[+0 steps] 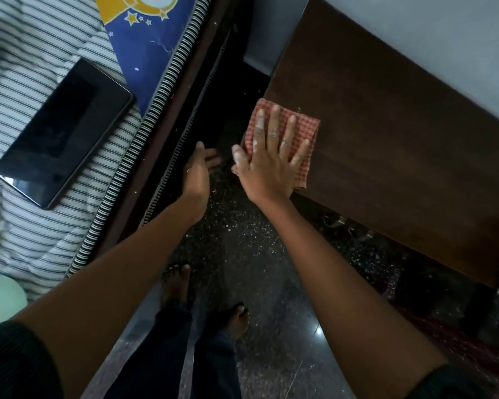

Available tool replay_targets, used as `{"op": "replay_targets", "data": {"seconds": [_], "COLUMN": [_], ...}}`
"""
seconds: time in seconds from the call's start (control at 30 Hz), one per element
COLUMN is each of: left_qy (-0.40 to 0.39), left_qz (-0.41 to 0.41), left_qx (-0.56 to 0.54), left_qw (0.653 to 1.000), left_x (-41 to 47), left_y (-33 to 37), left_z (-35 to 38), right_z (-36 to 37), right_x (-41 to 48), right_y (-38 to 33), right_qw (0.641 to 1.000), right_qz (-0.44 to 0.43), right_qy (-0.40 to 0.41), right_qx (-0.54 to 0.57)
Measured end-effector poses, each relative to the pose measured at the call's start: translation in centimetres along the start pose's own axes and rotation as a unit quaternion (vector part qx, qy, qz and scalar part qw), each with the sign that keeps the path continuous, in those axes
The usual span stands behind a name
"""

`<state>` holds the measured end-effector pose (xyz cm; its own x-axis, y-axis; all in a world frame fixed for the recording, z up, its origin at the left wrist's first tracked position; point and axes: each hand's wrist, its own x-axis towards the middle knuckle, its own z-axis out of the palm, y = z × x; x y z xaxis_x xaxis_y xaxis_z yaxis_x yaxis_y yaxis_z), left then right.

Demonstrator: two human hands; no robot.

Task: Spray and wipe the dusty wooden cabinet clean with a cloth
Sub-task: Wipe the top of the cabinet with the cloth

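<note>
Wipe step in hand. Right hand point(267, 165) lies flat, fingers spread, grip fully open, pressing the checked cloth point(285, 133) on the cabinet top point(386, 139) at its near-left corner. Left hand point(198, 171) open, empty, cupped below the edge. Advice: keep even palm pressure, overlapping strokes toward that edge.

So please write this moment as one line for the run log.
right hand: flat on checked cloth | cloth: on cabinet top, near corner | left hand: open, empty
</note>
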<state>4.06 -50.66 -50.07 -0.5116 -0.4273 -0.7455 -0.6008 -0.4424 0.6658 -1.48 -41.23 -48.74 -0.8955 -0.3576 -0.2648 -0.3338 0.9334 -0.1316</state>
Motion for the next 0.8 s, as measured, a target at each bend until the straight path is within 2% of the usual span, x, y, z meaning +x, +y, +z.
{"op": "replay_targets", "data": {"seconds": [0.27,0.4,0.47,0.57,0.67,0.8], "left_qy": [0.051,0.074,0.08,0.073,0.065,0.056], "left_qz": [0.002,0.028,0.034,0.027,0.021,0.028], "left_qx": [0.018,0.031,0.033,0.039,0.05,0.041], "left_qw": [0.999,0.996,0.996,0.996,0.996,0.997], "left_x": [-0.8,-1.2,-1.2,-1.2,-1.5,-1.6], "left_y": [-1.6,-1.9,-2.1,-2.6,-3.2,-3.5], "left_z": [0.1,0.3,0.4,0.4,0.4,0.4], "right_z": [-0.3,-0.3,-0.2,-0.3,-0.8,-1.0], "right_x": [-0.3,-2.2,-3.5,-5.2,-7.3,-7.2], "right_y": [0.2,2.9,5.4,10.9,15.2,12.6], "right_qw": [0.985,0.962,0.955,0.962,0.979,0.991], "right_qz": [-0.159,-0.254,-0.274,-0.24,-0.168,-0.1], "right_qy": [-0.02,-0.031,-0.037,-0.044,-0.057,-0.068], "right_qx": [-0.064,-0.098,-0.108,-0.122,-0.101,-0.054]}}
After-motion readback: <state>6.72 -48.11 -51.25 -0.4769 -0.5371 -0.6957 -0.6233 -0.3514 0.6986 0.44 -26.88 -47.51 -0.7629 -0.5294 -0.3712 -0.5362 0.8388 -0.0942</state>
